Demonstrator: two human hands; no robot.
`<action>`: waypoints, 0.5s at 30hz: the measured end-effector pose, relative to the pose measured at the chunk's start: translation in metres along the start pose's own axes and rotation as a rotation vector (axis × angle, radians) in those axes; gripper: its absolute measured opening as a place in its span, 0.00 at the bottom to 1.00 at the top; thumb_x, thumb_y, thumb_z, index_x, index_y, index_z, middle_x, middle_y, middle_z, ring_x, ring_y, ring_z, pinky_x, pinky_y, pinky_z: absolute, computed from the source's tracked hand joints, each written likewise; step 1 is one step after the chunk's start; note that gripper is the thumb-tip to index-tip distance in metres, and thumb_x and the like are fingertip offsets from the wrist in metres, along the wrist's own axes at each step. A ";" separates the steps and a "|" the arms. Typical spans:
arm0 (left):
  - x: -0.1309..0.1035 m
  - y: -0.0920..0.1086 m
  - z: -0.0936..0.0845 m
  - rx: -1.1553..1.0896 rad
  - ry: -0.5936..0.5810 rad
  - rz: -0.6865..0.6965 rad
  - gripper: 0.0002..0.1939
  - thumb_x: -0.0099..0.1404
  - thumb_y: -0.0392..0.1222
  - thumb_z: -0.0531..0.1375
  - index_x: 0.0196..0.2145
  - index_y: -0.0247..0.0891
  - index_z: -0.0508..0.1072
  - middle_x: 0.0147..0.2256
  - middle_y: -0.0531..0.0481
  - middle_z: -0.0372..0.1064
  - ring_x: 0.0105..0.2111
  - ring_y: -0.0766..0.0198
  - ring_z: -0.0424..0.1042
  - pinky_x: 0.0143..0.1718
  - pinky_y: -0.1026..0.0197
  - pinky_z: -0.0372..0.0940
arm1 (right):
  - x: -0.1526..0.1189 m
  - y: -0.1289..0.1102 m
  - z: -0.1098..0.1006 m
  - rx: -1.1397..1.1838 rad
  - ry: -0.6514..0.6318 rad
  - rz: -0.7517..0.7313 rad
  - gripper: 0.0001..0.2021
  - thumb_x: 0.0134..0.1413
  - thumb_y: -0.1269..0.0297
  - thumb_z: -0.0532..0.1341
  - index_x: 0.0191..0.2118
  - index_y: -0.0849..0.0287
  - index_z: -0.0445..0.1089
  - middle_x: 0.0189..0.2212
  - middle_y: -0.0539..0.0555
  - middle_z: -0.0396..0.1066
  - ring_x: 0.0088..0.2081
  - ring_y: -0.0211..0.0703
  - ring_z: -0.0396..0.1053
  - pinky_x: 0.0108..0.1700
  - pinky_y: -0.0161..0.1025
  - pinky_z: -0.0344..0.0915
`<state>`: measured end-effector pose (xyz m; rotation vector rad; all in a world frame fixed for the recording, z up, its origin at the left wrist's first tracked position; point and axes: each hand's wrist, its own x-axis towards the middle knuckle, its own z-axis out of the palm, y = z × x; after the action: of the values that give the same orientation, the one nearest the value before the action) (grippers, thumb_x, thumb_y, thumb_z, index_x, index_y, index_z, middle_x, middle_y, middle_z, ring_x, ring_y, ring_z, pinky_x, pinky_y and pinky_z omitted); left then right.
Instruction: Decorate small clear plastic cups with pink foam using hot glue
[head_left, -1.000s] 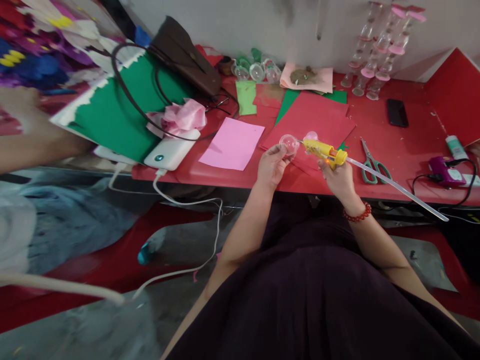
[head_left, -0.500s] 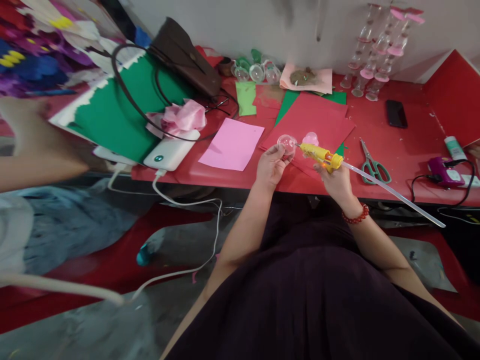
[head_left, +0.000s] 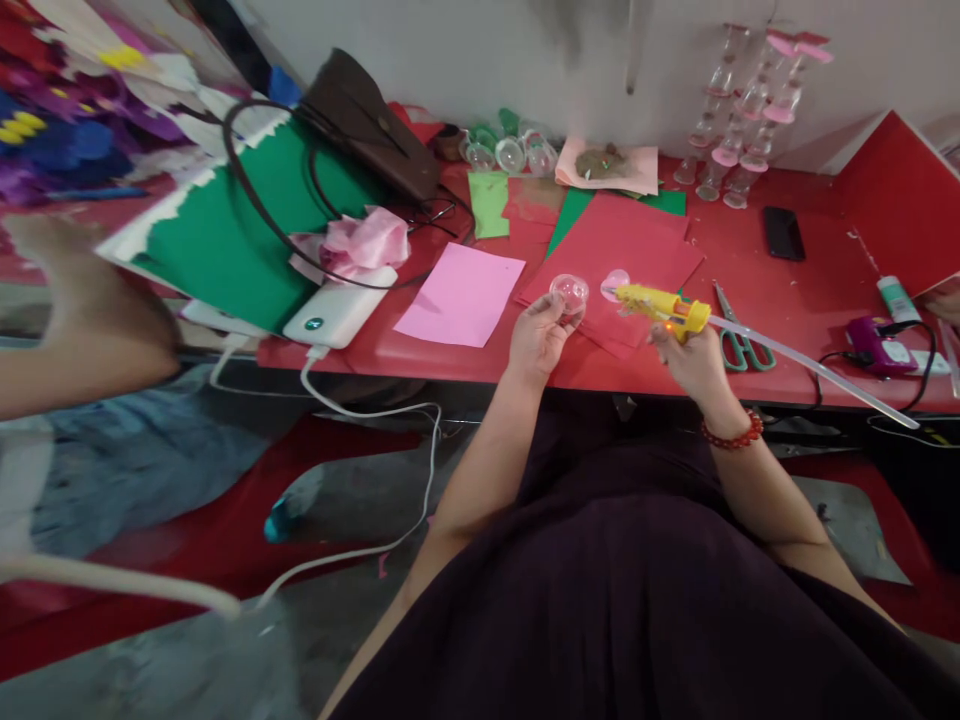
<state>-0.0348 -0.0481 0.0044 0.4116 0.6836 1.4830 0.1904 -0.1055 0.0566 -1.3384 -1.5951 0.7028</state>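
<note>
My left hand pinches a small clear plastic cup by its edge, above the front of the red sheets. In my right hand is a yellow glue gun, its tip pointing left and a long clear glue stick coming out of its back. The tip is apart from the cup and appears over a small pink disc on the sheets. Green-handled scissors lie partly behind the gun and my right hand.
A pink sheet, a white power bank and a brown bag are at left, near another person's arm. A phone, hanging clear cups and a purple plug adapter are at right.
My right hand has moved right with the glue gun, and its tip has come away from the clear cup. My left hand still holds the cup in nearly the same place.
</note>
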 end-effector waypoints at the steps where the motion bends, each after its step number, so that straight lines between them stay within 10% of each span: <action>1: 0.001 0.000 0.000 -0.016 0.009 0.005 0.11 0.62 0.31 0.71 0.27 0.38 0.74 0.29 0.53 0.74 0.38 0.63 0.78 0.57 0.50 0.71 | 0.006 0.002 -0.012 -0.034 0.028 0.012 0.25 0.62 0.37 0.62 0.28 0.55 0.70 0.18 0.47 0.61 0.21 0.36 0.58 0.24 0.37 0.58; 8: 0.007 0.002 -0.007 -0.184 0.089 0.128 0.08 0.65 0.36 0.70 0.30 0.42 0.75 0.34 0.52 0.79 0.42 0.64 0.79 0.55 0.56 0.73 | 0.052 0.025 -0.092 -0.597 0.248 0.001 0.14 0.66 0.54 0.60 0.48 0.57 0.72 0.40 0.60 0.76 0.43 0.55 0.76 0.45 0.51 0.74; 15: 0.008 0.000 -0.006 -0.156 0.080 0.118 0.11 0.61 0.36 0.74 0.28 0.41 0.75 0.30 0.56 0.78 0.33 0.68 0.78 0.50 0.58 0.76 | 0.051 0.053 -0.114 -0.915 0.261 0.245 0.21 0.61 0.65 0.60 0.57 0.69 0.63 0.54 0.75 0.69 0.52 0.64 0.73 0.55 0.60 0.70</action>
<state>-0.0388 -0.0414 -0.0010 0.2773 0.6102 1.6594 0.3165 -0.0580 0.0732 -2.1961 -1.5966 -0.1321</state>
